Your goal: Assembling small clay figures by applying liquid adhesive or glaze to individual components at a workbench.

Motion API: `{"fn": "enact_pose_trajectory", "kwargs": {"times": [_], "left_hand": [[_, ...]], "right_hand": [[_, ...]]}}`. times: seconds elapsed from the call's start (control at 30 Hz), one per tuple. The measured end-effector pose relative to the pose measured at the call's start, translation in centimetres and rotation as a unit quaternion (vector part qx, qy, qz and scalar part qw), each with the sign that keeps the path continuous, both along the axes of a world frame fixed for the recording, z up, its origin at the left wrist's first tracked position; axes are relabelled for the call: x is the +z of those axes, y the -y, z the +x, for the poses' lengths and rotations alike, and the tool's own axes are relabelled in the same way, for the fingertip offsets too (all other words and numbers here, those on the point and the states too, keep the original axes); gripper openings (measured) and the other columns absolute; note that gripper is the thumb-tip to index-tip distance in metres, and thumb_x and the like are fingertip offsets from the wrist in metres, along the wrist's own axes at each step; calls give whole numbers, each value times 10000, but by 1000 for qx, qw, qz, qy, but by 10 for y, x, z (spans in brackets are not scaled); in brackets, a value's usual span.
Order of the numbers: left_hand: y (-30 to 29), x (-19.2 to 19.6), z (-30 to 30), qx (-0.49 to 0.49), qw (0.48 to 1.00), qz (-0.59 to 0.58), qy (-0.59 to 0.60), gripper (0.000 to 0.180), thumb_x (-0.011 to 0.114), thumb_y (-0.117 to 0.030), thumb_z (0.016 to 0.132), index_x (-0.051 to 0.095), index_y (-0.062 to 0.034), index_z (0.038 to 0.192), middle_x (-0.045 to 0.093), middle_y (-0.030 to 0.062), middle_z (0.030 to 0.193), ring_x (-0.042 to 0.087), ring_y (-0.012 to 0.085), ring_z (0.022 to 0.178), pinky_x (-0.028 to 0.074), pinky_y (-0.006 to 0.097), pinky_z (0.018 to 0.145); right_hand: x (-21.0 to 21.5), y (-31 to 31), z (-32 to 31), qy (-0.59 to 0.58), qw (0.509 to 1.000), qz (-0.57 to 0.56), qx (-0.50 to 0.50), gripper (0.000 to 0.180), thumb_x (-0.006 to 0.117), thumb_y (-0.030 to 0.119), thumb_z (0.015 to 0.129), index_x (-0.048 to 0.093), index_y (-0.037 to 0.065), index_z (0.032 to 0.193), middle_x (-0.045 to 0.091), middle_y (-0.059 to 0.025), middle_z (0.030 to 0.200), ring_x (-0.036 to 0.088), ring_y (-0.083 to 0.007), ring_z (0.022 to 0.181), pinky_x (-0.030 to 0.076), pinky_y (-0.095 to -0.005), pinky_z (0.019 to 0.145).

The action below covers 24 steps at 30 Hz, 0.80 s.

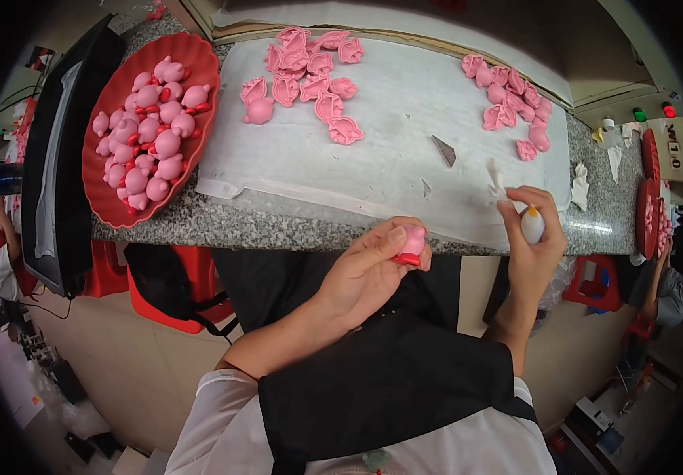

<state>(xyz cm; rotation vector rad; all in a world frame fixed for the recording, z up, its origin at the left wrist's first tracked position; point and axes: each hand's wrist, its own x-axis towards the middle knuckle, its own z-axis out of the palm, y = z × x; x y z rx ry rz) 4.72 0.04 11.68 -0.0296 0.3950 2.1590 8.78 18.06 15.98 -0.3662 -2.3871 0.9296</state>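
My left hand (361, 265) is closed around a small rounded pink plastic figure (413, 238) with a glossy red part at its lower end, just off the worktop's near edge. To its right, my right hand (535, 249) holds a small white bottle (532, 228) with a yellow tip against the palm. The thumb and forefinger of that hand are by a crumpled white tissue (496, 184), apparently pinching it. White paper (278, 168) covers the worktop beyond both hands. Pink shell-like pieces (286, 89) are scattered on its far left, and more pink pieces (514, 93) lie far right.
A scalloped red tray (94, 190) full of pink figures with red parts stands at left, beside a black bin-like tray (40, 198). A dark triangular scrap (443, 151) lies on the paper. Red stools (163, 293) sit below the granite edge. Other people work at both sides.
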Motion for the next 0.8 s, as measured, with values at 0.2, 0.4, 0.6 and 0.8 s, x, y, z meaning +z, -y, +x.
{"fn": "enact_pose_trajectory", "kwargs": {"times": [0.2, 0.4, 0.6, 0.8], "left_hand": [[1, 8, 3, -81, 992, 88, 33, 293, 407, -245, 842, 455, 5, 985, 477, 62, 812, 440, 162, 775, 340, 267, 717], [1, 16, 4, -124, 991, 43, 23, 331, 455, -328, 804, 455, -39, 965, 442, 35, 858, 411, 141, 721, 319, 289, 694], [-1, 17, 4, -136, 989, 55, 26, 298, 482, -318, 793, 484, -47, 918, 449, 34, 891, 423, 143, 735, 322, 294, 697], [-2, 10, 7, -148, 988, 49, 9, 409, 487, -327, 786, 412, -13, 1036, 426, 65, 959, 416, 139, 738, 324, 291, 703]], "right_hand": [[0, 22, -4, 44, 900, -372, 224, 212, 656, 98, 627, 570, -19, 781, 525, -132, 884, 413, -59, 544, 319, -162, 480], [-2, 28, -14, 90, 800, -482, 346, 199, 678, 144, 627, 592, -8, 723, 522, -141, 860, 488, -120, 645, 374, -207, 574], [0, 23, -12, 107, 798, -463, 371, 130, 666, 74, 623, 591, 5, 704, 530, -104, 819, 513, -148, 728, 397, -237, 651], [0, 20, -11, 102, 796, -450, 391, 104, 651, 11, 622, 584, 13, 701, 539, -85, 809, 523, -145, 729, 408, -232, 645]]}}
